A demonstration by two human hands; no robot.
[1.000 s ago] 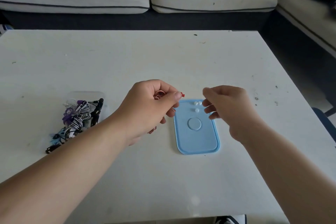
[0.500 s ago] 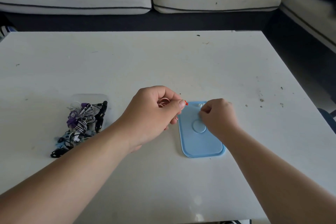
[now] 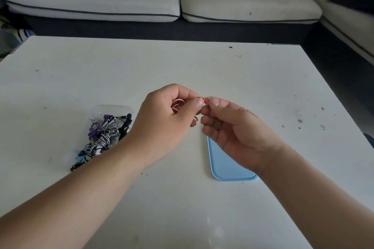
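Red earbud (image 3: pixel 204 100) pinched between both our hands, above the desk (image 3: pixel 141 66).

We grip it with our left hand (image 3: pixel 168 125), thumb and forefinger closed just behind the red end, and its pink cable (image 3: pixel 178 106) is coiled inside the curled fingers. Our right hand (image 3: pixel 238 131) meets it from the other side, fingertips pinching the same tip. Under that wrist a blue tray (image 3: pixel 224 166) lies flat on the desk. A tangle of earphones (image 3: pixel 105 133) sits in a clear container (image 3: pixel 113 108), left of our left hand.

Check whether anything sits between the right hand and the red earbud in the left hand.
Nothing visible does. The right hand pinches the red earbud that the left hand holds up; the blue tray lies below them.
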